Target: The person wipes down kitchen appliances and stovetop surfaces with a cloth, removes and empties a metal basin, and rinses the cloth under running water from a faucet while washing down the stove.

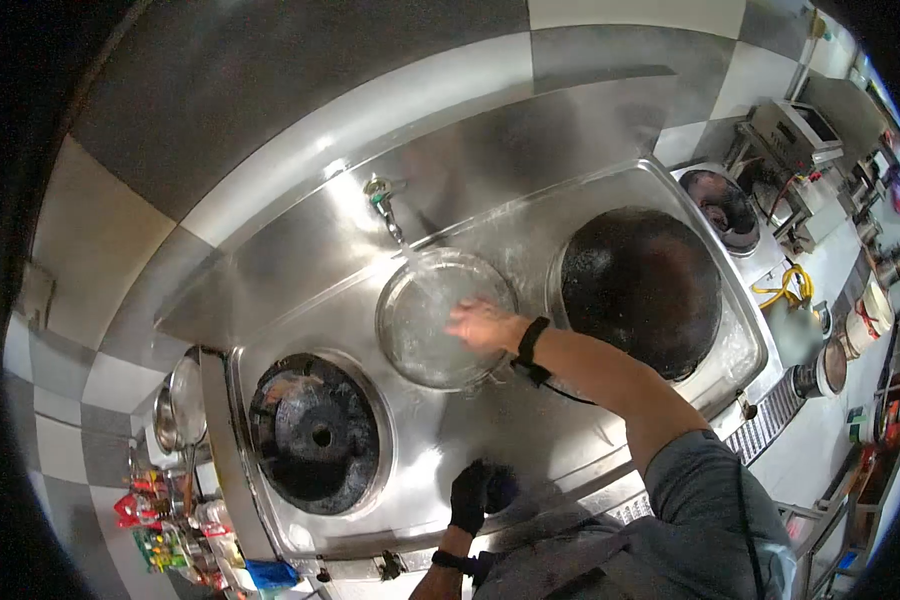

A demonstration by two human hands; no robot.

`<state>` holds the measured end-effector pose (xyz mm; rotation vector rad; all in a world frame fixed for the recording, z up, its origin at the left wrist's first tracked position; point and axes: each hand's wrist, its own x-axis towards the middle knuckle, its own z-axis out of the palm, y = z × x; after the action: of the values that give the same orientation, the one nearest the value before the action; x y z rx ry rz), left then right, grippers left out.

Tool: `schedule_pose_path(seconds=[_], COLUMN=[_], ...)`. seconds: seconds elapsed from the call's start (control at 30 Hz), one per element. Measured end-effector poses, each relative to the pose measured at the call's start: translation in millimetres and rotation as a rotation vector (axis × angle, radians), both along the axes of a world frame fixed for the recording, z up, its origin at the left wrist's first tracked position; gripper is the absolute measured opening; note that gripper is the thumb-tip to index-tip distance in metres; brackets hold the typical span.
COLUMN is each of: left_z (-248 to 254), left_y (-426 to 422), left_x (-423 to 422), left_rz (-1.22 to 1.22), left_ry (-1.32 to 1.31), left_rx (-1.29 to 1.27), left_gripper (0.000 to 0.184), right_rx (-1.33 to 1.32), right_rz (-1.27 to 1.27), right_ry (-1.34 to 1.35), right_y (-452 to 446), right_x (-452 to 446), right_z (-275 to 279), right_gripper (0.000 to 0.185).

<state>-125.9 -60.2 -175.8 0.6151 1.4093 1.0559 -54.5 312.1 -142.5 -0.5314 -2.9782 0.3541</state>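
My bare right hand (482, 326) is over the round water-filled basin (382, 340) in the middle of the steel stove top, its fingers stretched to the left and touching the water or just above it. A stream of water runs into the basin from the tap (382, 200) on the back panel. My left hand (470, 497), in a black glove, is low at the front of the stove top with its fingers closed. Beside those fingers is a dark shape (500, 487); whether it is a held thing or a shadow is unclear.
A black burner (320, 435) is on the left and a large dark wok (640, 290) on the right. Metal bowls (185, 400) and several bottles (145, 510) stand beyond the left edge. Another burner (720, 210) and a yellow hose (795, 285) lie beyond the right edge.
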Motion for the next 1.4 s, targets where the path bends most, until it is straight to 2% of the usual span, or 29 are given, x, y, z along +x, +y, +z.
schedule_pose_path(seconds=[0.03, 0.1, 0.17, 0.2, 0.23, 0.27, 0.33, 0.4, 0.43, 0.47, 0.5, 0.57, 0.6, 0.63, 0.67, 0.7, 0.73, 0.77, 0.8, 0.83, 0.9, 0.93, 1.0, 1.03, 1.1, 1.13, 1.2, 1.33, 1.4], left_z=[36, 6, -41, -38, -33, -32, -31, 2, 29, 40, 50, 30, 21, 27, 26, 23, 22, 39, 53, 59, 62, 62, 63, 65, 67, 67, 67, 54, 46], left_y=[9, 3, -2, -1, 10, 9, 11, 31, 45, 56, 64, 68, 70, 74, 72, 69, 66, 55, 46, 35, 11, 1, -8, -10, -6, -5, -2, 16, 21], left_x=[5, -3, -12, -13, -15, -17, -15, -1, 11, 16, 22, 24, 25, 27, 30, 34, 37, 51, 62, 63, 49, 42, 27, 24, 19, 15, 9, 2, 3], left_rz=[0.157, 0.114, 0.272, 0.276, 0.324, 0.370, 0.343, 0.215, 0.365, 0.349, 0.149, 0.072, 0.042, -0.183, -0.207, -0.222, -0.225, -0.022, 0.168, 0.168, -0.034, -0.128, -0.294, -0.348, -0.416, -0.430, -0.441, -0.428, -0.415], left_ry=[-0.217, -0.113, -0.466, -0.468, -0.739, -1.009, -1.109, -0.920, -0.987, -0.987, -0.469, -0.380, -0.338, 0.317, 0.452, 0.595, 0.738, 0.319, -0.106, -0.310, -0.532, -0.553, -0.535, -0.504, -0.437, -0.400, -0.324, -0.134, -0.013], left_rx=[-0.122, -0.069, -0.210, -0.214, -0.178, -0.145, -0.077, -0.009, -0.118, -0.113, 0.087, 0.251, 0.333, 0.416, 0.481, 0.543, 0.602, 0.491, 0.361, 0.278, 0.130, 0.088, 0.040, 0.037, 0.051, 0.060, 0.084, 0.130, 0.146], left_gripper=[0.025, 0.027, 0.033, 0.033, 0.036, 0.039, 0.039, 0.038, 0.033, 0.033, 0.030, 0.027, 0.027, 0.026, 0.025, 0.025, 0.024, 0.020, 0.017, 0.017, 0.018, 0.018, 0.018, 0.018, 0.019, 0.019, 0.019, 0.020, 0.020], right_rx=[-0.017, -0.202, 0.147, 0.326, 0.505, 0.500, 0.472, -0.353, -0.580, -0.802, -0.837, -0.833, -0.599, -0.360, -0.356, -1.016, -1.289, -1.548, -1.539, -1.334, -1.404, -1.392, -1.310, -1.298, -0.878, -0.892, -0.494, -0.197, -0.122], right_rz=[0.013, -0.086, -0.106, -0.136, -0.168, -0.169, -0.265, -0.365, -0.390, -0.412, -0.313, -0.236, -0.239, -0.233, -0.249, -0.466, -0.610, -0.787, -0.802, -0.687, -0.648, -0.685, -0.587, -0.603, -0.472, -0.450, -0.523, -0.482, -0.477], right_ry=[0.003, -0.608, -0.536, -0.355, -0.171, -0.176, 0.320, 0.180, 0.139, 0.100, 0.424, 0.757, 0.871, 0.965, 0.964, 0.932, 0.850, 0.774, 0.781, 0.854, 0.971, 0.982, 0.731, 0.745, 0.440, 0.438, 0.484, 0.592, 0.553], right_y=[-10, -13, -1, 3, 4, -9, -44, -104, -131, -155, -185, -220, -235, -247, -252, -254, -256, -259, -266, -269, -285, -295, -304, -308, -318, -322, -318, -297, -291], right_x=[-3, -6, 30, 49, 64, 72, 87, 88, 91, 96, 102, 114, 109, 106, 102, 95, 96, 97, 96, 97, 101, 101, 98, 93, 82, 76, 61, 56, 56], right_z=[6, 21, 31, 30, 32, 31, 30, 49, 68, 80, 45, 14, 14, 16, 15, 13, 24, 32, 28, 12, 18, 32, 56, 61, 67, 63, 48, 45, 41], right_gripper=[0.037, 0.031, 0.025, 0.027, 0.029, 0.029, 0.026, 0.024, 0.028, 0.034, 0.037, 0.039, 0.042, 0.044, 0.044, 0.042, 0.041, 0.039, 0.039, 0.037, 0.037, 0.037, 0.040, 0.040, 0.037, 0.037, 0.035, 0.039, 0.040])
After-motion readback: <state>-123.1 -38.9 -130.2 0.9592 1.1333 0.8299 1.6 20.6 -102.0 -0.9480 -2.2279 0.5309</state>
